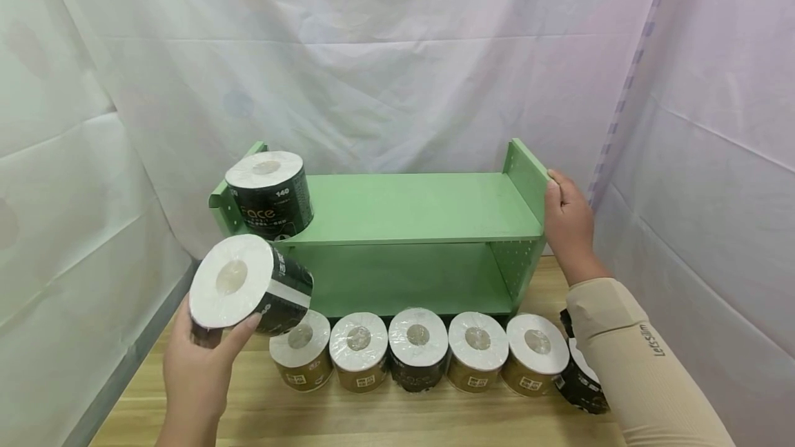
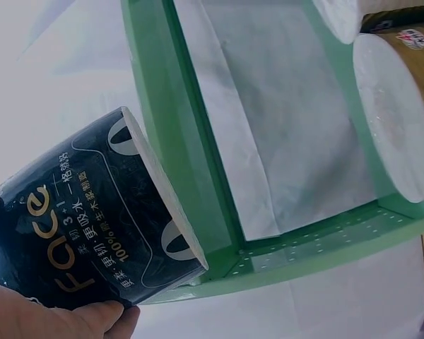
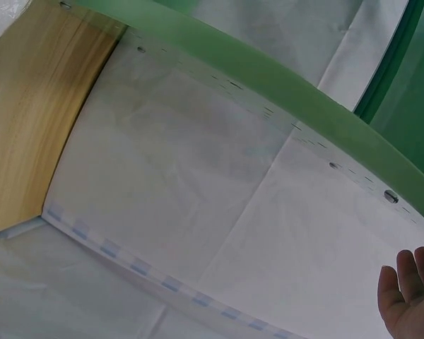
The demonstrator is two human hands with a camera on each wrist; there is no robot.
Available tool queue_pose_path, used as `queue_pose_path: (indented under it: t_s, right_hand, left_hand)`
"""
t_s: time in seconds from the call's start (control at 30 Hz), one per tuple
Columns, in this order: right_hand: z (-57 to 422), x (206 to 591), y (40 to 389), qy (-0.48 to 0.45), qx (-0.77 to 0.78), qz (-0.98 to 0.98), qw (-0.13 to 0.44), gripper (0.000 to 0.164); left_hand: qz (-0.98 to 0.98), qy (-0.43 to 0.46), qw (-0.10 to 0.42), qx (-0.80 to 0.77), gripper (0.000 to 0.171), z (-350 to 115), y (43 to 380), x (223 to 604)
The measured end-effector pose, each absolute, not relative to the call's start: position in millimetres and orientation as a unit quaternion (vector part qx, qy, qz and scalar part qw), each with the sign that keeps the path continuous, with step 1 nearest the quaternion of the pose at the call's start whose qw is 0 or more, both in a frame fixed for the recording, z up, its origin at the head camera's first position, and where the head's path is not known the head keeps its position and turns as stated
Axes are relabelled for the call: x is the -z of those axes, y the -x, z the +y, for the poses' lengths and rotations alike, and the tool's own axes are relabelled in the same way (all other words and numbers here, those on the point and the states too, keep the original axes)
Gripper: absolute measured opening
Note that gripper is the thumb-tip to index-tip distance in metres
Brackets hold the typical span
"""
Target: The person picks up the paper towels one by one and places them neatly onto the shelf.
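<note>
My left hand (image 1: 201, 364) grips a black-wrapped toilet paper roll (image 1: 286, 302), fingers and thumb around its lower part. The roll is tilted, its white end facing up and left, above the front left of a green two-tier shelf (image 1: 397, 205). In the left wrist view, gold lettering shows on the roll's wrapper (image 2: 78, 226). A second black roll (image 1: 270, 199) stands upright at the upper tier's left end. My right hand (image 1: 570, 226) holds the front edge of the shelf's right side panel; in the right wrist view, fingers (image 3: 410, 282) show beside its outer face.
In front of the shelf, several upright rolls stand in a row on the wooden table (image 1: 323, 423), including a gold-wrapped roll (image 1: 357, 354) and a black roll (image 1: 417, 354). Another black roll (image 1: 580, 385) is partly behind the right sleeve. White curtains (image 1: 397, 54) surround the table.
</note>
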State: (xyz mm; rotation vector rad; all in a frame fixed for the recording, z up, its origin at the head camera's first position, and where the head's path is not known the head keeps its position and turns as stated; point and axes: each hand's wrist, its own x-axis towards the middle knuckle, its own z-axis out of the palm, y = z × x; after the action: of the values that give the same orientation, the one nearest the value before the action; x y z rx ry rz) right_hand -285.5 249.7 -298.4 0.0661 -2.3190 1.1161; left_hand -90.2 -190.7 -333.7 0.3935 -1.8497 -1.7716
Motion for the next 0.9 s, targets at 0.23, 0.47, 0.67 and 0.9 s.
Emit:
queue_pose_path:
  t_s: [0.23,0.47,0.67,0.9]
  right_hand:
    - [250.3,300.0,287.1,-0.023,-0.416,-0.865,0.281,0.055]
    - [250.8,300.9,288.2,-0.026,-0.416,-0.864,0.282,0.055]
    - [251.3,300.5,288.0,-0.026,-0.419,-0.865,0.275,0.056]
    - [251.3,300.6,285.9,-0.027,-0.429,-0.861,0.272,0.057]
  left_hand:
    - [-0.678,-0.125,0.288,0.664,0.082,-188.1,92.2,327.7]
    - [-0.671,-0.114,0.297,0.670,0.080,-182.3,95.5,318.4]
    - [-0.671,-0.094,0.298,0.672,0.079,-177.7,100.6,311.5]
    - [-0.658,-0.058,0.310,0.684,0.075,-168.9,106.9,304.1]
